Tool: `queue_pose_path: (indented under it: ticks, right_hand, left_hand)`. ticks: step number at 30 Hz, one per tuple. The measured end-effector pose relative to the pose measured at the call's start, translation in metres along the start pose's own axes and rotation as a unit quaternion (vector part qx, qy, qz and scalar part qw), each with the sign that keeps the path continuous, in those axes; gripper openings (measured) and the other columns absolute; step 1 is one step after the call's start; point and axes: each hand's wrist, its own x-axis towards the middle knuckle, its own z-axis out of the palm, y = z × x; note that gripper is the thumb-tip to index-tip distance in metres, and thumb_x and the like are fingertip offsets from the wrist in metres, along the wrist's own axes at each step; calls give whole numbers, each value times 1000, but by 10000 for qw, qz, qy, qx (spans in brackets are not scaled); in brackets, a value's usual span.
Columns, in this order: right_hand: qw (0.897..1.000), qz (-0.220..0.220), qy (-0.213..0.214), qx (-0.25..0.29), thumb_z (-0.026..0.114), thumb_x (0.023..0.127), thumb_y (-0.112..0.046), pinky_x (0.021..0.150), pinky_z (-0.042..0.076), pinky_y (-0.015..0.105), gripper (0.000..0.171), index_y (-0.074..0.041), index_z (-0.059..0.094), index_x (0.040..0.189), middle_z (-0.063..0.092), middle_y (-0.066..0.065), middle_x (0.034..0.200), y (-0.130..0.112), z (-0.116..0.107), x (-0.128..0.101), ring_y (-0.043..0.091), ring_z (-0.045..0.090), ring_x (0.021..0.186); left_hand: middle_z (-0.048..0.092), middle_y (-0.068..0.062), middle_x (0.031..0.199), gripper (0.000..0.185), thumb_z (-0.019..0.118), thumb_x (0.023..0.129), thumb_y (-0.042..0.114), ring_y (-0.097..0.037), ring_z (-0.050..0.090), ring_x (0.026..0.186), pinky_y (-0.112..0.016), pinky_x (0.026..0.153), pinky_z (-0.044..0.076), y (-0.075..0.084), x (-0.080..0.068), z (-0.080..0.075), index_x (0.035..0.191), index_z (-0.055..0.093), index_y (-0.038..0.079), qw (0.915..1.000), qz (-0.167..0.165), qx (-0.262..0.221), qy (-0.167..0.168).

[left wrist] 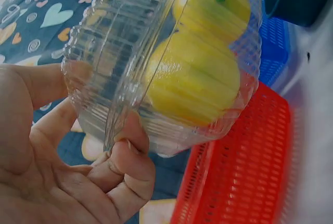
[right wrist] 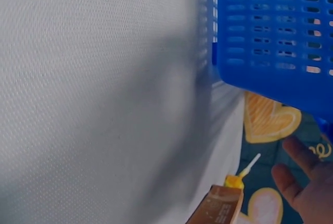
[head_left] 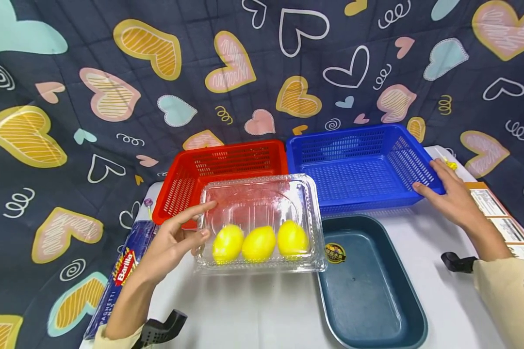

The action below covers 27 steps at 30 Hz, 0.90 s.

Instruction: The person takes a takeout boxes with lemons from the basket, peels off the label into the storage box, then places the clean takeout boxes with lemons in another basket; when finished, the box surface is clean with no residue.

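white table point(head_left: 253, 310), left hand point(head_left: 172, 242) gripping lemon box point(head_left: 262, 225), right hand point(head_left: 451, 196) flat on blue basket point(head_left: 358, 165)

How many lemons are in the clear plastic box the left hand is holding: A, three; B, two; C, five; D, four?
A: the head view shows three yellow lemons side by side inside the clear plastic box, which the left hand holds at its left edge.

left hand point(head_left: 170, 242) holding lemon box point(head_left: 259, 223), blue basket point(head_left: 362, 165)
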Motion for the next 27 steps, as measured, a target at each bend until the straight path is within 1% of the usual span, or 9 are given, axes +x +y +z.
queue_pose_path:
  ticks: [3, 7, 9, 10, 13, 16, 19, 24, 27]
  right_hand:
    - [10000, 4, 28, 24, 56, 101, -38, 121, 6, 73, 84, 3, 14, 161, 5, 28, 169, 0, 0, 0, 52, 5, 155]
    - [10000, 11, 68, 69, 56, 101, -38, 121, 6, 73, 84, 2, 14, 161, 5, 27, 169, -1, 1, 0, 52, 5, 155]
    - [9999, 6, 99, 81, 56, 100, -38, 122, 6, 72, 84, 2, 15, 161, 6, 27, 169, 0, 2, -1, 52, 5, 155]
    - [9999, -9, 120, 92, 57, 100, -37, 122, 6, 72, 83, 3, 15, 161, 6, 27, 169, 0, 1, -1, 52, 6, 155]
    - [9998, -28, 154, 86, 58, 100, -36, 122, 7, 72, 83, 3, 17, 160, 8, 28, 169, 1, 1, -2, 52, 7, 155]
    - [9999, -9, 129, 22, 58, 100, -37, 121, 8, 73, 83, 3, 17, 160, 9, 29, 168, 2, -1, -3, 53, 8, 155]
    - [9999, 57, 53, -139, 57, 100, -39, 120, 9, 74, 84, 4, 17, 160, 9, 29, 168, 0, -3, -3, 55, 9, 154]
    - [9992, 171, -126, -349, 55, 100, -41, 117, 11, 78, 85, 5, 14, 160, 6, 31, 167, -3, -6, 1, 59, 9, 151]
    - [9987, 190, -345, -339, 53, 101, -42, 116, 9, 79, 88, 5, 9, 160, 0, 30, 168, -4, -6, 5, 60, 4, 151]
  left_hand:
    - [57, -4, 136, 52, 62, 99, 11, -25, 63, 58, -30, 63, 59, 6, 11, 2, 149, 53, 17, 9999, -106, 67, 98]
    - [56, -11, 139, 52, 63, 99, 13, -24, 73, 69, -30, 70, 62, 11, 27, 5, 149, 53, 20, 9997, -185, 40, 165]
    - [56, -13, 139, 52, 63, 98, 13, -24, 74, 70, -30, 69, 62, 14, 35, 8, 149, 53, 19, 9997, -153, 17, 181]
    - [56, -12, 139, 53, 63, 98, 13, -24, 73, 66, -29, 68, 61, 15, 39, 9, 149, 53, 19, 9997, -135, -3, 192]
    - [56, -9, 134, 53, 65, 98, 14, -23, 64, 55, -28, 61, 58, 17, 51, 14, 149, 54, 21, 9996, -107, -26, 242]
    - [54, -9, 122, 52, 66, 97, 16, -22, 58, 50, -27, 59, 57, 20, 63, 20, 148, 55, 24, 9994, -129, -80, 303]
    - [50, -10, 115, 53, 67, 97, 17, -22, 63, 53, -29, 59, 59, 23, 76, 28, 147, 55, 29, 9991, -154, -235, 308]
    - [51, -9, 132, 53, 66, 98, 16, -27, 74, 67, -33, 64, 62, 26, 95, 42, 148, 54, 30, 9986, -19, -438, 297]
    - [54, -7, 133, 53, 66, 98, 15, -27, 74, 67, -32, 65, 62, 26, 106, 49, 147, 55, 29, 9983, 57, -491, 312]
